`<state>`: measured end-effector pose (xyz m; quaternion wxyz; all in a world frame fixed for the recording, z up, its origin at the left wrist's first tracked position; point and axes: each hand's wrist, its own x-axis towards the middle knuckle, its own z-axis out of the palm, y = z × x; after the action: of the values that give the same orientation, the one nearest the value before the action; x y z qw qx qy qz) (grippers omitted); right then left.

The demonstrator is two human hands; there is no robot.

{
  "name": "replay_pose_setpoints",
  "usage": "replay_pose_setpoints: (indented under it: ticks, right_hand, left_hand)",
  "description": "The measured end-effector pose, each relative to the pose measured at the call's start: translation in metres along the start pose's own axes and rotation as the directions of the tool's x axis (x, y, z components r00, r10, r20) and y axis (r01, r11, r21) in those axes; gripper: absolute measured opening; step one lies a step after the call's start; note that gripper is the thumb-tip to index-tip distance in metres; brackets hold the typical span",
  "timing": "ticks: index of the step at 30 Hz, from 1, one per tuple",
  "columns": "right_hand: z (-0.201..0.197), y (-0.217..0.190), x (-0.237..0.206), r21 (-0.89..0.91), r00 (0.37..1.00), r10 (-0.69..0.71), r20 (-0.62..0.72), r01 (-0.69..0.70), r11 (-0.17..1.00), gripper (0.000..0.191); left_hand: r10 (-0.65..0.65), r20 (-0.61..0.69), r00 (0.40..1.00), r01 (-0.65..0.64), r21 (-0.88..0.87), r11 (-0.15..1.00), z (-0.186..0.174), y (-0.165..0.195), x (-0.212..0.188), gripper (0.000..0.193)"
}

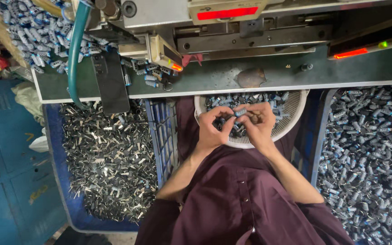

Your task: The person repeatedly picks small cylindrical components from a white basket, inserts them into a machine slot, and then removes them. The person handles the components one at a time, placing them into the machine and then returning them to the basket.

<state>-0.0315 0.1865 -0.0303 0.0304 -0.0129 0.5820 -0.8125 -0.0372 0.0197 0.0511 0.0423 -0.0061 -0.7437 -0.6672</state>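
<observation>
My left hand (213,127) and my right hand (260,122) meet over a round white mesh basket (291,119) on my lap. Between the fingertips of both hands sits a small blue-grey cylindrical part (240,111). The basket holds several more of these small blue and black parts (259,98). My sleeves and lap are in dark maroon cloth (241,199). Part of the basket is hidden under my hands.
A grey machine table (268,72) with red-lit panels spans the top. A blue crate of dark metal pieces (110,159) lies left, a heap of blue-capped parts (368,154) right. A green hose (74,54) and black phone (110,81) rest on the table's left.
</observation>
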Motion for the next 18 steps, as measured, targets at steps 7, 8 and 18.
replay_pose_setpoints:
  ticks: [7, 8, 18]
  right_hand:
    - [0.000, -0.010, 0.014, 0.576, 0.961, 0.274, -0.015, -0.216, 0.788, 0.027]
    - [0.000, -0.012, 0.014, 0.678, 0.934, 0.356, 0.034, -0.284, 0.679, 0.026]
    - [0.006, -0.021, 0.003, 0.724, 0.726, 0.565, 0.392, -0.622, 0.298, 0.038]
  left_hand:
    - [0.028, 0.027, 0.999, -0.022, -0.207, 0.978, -0.023, 0.019, -0.021, 0.011]
    - [-0.126, 0.070, 0.990, 0.144, -0.469, 0.871, -0.026, 0.018, -0.022, 0.012]
    - [0.343, 0.062, 0.937, -0.342, -0.031, 0.939, -0.021, 0.035, 0.011, 0.030]
